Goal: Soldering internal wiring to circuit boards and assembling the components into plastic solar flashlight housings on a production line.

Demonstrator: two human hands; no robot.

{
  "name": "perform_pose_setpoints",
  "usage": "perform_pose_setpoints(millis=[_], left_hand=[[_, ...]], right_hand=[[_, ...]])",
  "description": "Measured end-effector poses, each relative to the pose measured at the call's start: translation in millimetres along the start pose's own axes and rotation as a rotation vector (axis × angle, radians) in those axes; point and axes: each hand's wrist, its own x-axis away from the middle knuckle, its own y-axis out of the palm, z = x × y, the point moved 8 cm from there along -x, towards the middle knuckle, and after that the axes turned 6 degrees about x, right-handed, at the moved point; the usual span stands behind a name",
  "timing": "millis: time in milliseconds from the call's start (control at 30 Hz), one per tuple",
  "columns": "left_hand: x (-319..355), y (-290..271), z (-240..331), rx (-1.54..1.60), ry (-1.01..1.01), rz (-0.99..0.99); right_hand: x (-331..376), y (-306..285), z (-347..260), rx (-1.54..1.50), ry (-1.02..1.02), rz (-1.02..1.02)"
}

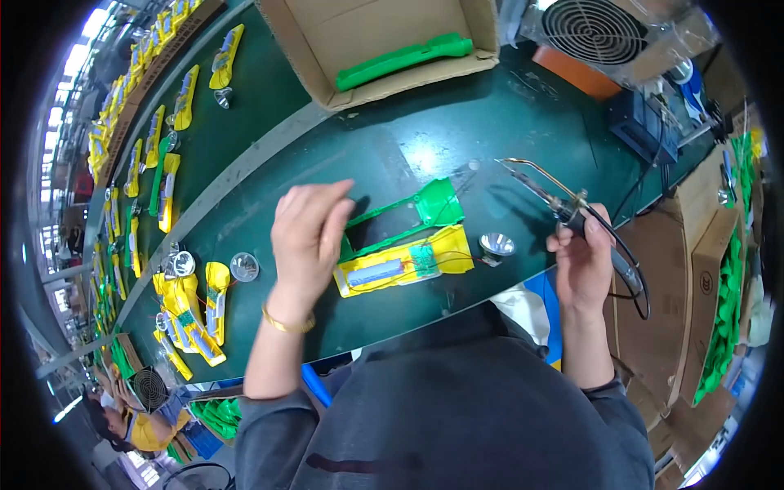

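My left hand (pixel 306 224) hovers at the left end of a green flashlight casing (pixel 439 202), half covering that end. Its fingers are loosely bent, thumb and fingertips apart, with nothing visible between them. My right hand (pixel 584 253) grips a soldering iron (pixel 563 210) with a curved brass-coloured tube and a black cable; the tip points up and left, above the bench. Nearer me than the green casing lies a yellow casing (pixel 453 249) with a blue cylindrical battery (pixel 376 272) and a green circuit board (pixel 424 260). A silver reflector (pixel 496 245) sits by its right end, beside thin wires.
A cardboard box (pixel 384 98) holding a green casing stands at the far side. Several yellow assemblies (pixel 189 314) and a round clear lens (pixel 244 267) lie left. A blue soldering station (pixel 641 122) and a fan (pixel 594 31) stand far right. Another person (pixel 147 429) sits lower left.
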Motion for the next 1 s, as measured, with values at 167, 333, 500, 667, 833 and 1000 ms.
perform_pose_setpoints(millis=[167,333,500,667,833,1000], left_hand=[[4,44,61,-0.037,-0.113,-0.060],[-13,82,55,0.202,-0.012,-0.095],[-8,88,81,0.151,0.082,-0.145],[22,87,130,0.010,0.458,-0.221],[38,14,64,0.109,0.048,0.065],[71,8,-9,0.192,-0.482,0.339]], right_hand=[[-14,26,15,-0.045,0.080,-0.047],[-9,45,12,-0.037,0.026,-0.108],[-16,33,19,-0.103,0.057,-0.034],[-21,43,13,-0.143,0.094,-0.022],[-26,51,18,-0.134,0.115,-0.060],[-39,103,42,0.060,0.126,-0.446]])
